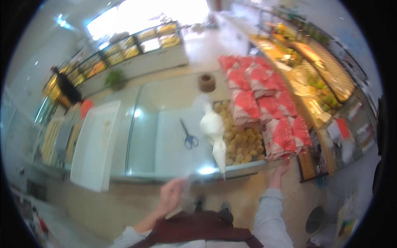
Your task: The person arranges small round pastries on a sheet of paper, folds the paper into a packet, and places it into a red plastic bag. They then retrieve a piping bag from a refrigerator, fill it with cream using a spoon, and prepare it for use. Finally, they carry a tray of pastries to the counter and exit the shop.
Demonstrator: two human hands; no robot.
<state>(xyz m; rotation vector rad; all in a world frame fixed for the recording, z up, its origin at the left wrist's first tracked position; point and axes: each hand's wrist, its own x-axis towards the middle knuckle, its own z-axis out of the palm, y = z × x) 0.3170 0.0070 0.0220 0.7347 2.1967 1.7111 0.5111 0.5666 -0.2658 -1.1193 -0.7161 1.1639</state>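
My left hand (pixel 171 192) is raised in front of the apron, with its fingers around a translucent plastic item (pixel 189 193); blur hides whether it is a bag or a cup. At the near edge of the glass counter, my right hand (pixel 283 168) reaches the lower end of a red-and-white packet (pixel 280 139). Its fingertips are partly hidden, so a grip on the packet cannot be made out. Left of the packets lies a filled piping bag (pixel 214 127), its tip towards me over the counter edge. Small round golden pastries (pixel 245 145) fill a tray beside it.
Scissors (pixel 190 141) lie on the glass counter (pixel 149 130). A long white tray (pixel 94 152) is at its left, and a brown round container (pixel 207 83) stands at the back. Lit display shelves (pixel 307 80) run along the right. A person in dark clothes (pixel 66 85) stands far left.
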